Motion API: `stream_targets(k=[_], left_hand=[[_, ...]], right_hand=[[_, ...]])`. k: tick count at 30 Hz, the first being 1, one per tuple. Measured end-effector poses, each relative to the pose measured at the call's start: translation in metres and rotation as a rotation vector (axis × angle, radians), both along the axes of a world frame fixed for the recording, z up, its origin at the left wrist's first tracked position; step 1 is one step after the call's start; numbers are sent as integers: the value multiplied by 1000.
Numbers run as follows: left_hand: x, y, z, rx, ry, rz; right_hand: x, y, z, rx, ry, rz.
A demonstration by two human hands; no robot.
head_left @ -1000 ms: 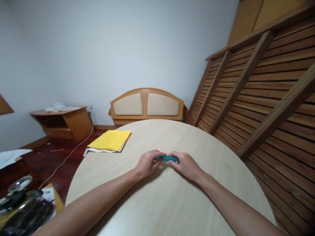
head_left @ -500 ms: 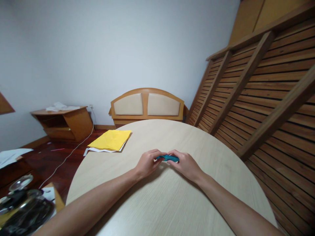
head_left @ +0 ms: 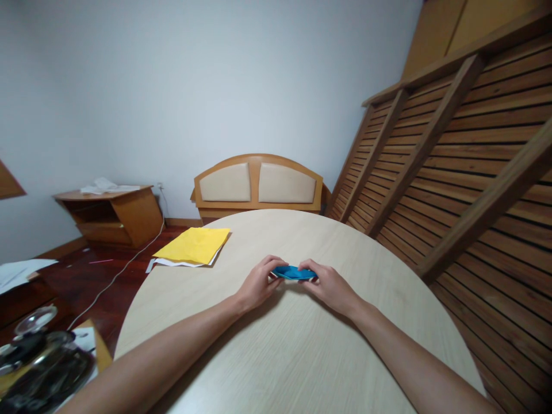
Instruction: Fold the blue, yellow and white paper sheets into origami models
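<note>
A small blue folded paper boat (head_left: 295,273) is held between my two hands, just over the round pale wooden table (head_left: 276,356). My left hand (head_left: 260,282) pinches its left end between thumb and fingers. On the right end, my right hand (head_left: 328,284) has closed its thumb and fingers in the same way. The paper's middle shows as a shallow, pointed hollow shape, while both tips are partly covered by fingers.
Yellow paper sheets (head_left: 194,246) lie over white ones at the table's left edge. A wooden headboard (head_left: 255,206) stands behind the table. Slatted wooden panels (head_left: 431,172) lean at the right. A glass pot (head_left: 47,368) sits at lower left, near a white cable (head_left: 125,268).
The blue paper has been tilted and spread, so its hollow upper side now shows where a narrow edge showed before. My hands have moved slightly apart.
</note>
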State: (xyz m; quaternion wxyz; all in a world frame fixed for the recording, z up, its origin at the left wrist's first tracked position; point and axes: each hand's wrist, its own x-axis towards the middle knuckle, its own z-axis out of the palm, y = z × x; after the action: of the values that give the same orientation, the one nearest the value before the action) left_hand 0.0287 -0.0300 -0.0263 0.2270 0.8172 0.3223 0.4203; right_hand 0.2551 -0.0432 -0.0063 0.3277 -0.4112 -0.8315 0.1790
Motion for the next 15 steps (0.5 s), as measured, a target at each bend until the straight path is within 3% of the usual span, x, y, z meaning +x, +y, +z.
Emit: stream_targets(k=[7, 15], left_hand=[[-4, 8, -11, 14, 73, 57], [-12, 17, -23, 7, 292, 239]], right_hand=[[4, 7, -4, 95, -30, 7], [20, 31, 0, 203, -118, -151]])
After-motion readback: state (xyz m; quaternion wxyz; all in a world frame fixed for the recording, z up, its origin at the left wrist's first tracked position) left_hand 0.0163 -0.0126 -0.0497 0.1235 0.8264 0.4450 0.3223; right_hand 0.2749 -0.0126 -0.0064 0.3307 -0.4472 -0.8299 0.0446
